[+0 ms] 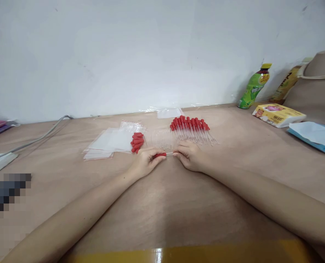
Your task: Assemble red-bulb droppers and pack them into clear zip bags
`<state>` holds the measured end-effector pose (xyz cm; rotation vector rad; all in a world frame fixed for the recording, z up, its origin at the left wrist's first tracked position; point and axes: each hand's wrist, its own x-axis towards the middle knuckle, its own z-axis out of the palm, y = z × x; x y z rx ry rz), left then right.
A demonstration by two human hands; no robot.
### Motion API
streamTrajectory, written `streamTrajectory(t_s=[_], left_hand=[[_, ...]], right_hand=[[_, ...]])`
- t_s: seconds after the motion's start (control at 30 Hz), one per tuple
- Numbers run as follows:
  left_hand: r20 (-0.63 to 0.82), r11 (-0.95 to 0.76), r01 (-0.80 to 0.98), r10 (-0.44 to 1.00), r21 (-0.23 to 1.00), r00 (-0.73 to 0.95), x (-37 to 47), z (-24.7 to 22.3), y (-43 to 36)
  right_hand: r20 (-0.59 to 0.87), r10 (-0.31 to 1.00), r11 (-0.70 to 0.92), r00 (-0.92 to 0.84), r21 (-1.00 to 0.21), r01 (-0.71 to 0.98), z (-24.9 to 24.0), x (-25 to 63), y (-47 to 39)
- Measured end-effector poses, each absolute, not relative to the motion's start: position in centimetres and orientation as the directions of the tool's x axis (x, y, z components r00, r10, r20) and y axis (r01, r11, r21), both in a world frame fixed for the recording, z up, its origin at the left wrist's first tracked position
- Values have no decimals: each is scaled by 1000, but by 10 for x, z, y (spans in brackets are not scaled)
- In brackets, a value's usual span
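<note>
Brown tabletop (176, 204) meets a pale wall (124, 54) in the head view, where the left hand (147, 160) pinches a red rubber bulb (160, 155) and the right hand (189, 156) grips the clear tube (169, 153) at it, just in front of loose clear tubes (162, 138) and between red bulbs (137, 141) and finished-looking droppers (192, 128).

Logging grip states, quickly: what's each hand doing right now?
Left hand: closed on a red rubber bulb.
Right hand: closed on a clear thin tube.

Dark object (7, 191) pixelated; bag (313, 93) cut off right.
</note>
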<state>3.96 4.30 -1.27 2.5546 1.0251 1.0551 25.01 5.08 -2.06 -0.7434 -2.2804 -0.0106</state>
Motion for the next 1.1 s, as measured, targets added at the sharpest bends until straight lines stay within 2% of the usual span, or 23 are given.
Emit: streamTrajectory(t_s=[0.33, 0.47, 0.67, 0.73, 0.77, 0.87, 0.93, 1.0, 1.1], left_hand=[[535, -759, 514, 648, 399, 542, 39, -14, 44], [548, -742, 531, 666, 410, 506, 39, -14, 45], [600, -695, 613, 687, 376, 411, 38, -13, 46], [609, -648, 653, 714, 391, 345, 37, -13, 46], [599, -623, 672, 733, 401, 322, 37, -13, 45], [531, -583, 699, 778, 413, 336, 38, -14, 45], [493, -591, 697, 784, 406, 378, 38, -14, 45], [482, -600, 696, 780, 395, 399, 38, -14, 46], [480, -604, 698, 777, 384, 408, 38, -15, 47]], right_hand=[[583, 544, 809, -604, -173, 561, -24, 245, 54], [541, 569, 793, -619, -160, 588, -16, 244, 53], [468, 576, 771, -670, -40, 635, 5, 250, 48], [475, 654, 700, -589, -87, 708, 8, 255, 52], [480, 717, 636, -506, -151, 757, 9, 258, 56], [427, 895, 322, -129, -418, 849, 14, 268, 73], [353, 931, 119, 89, -527, 842, 18, 273, 87], [316, 928, 5, 197, -540, 842, 20, 276, 101], [314, 914, -74, 256, -493, 867, 18, 278, 117]])
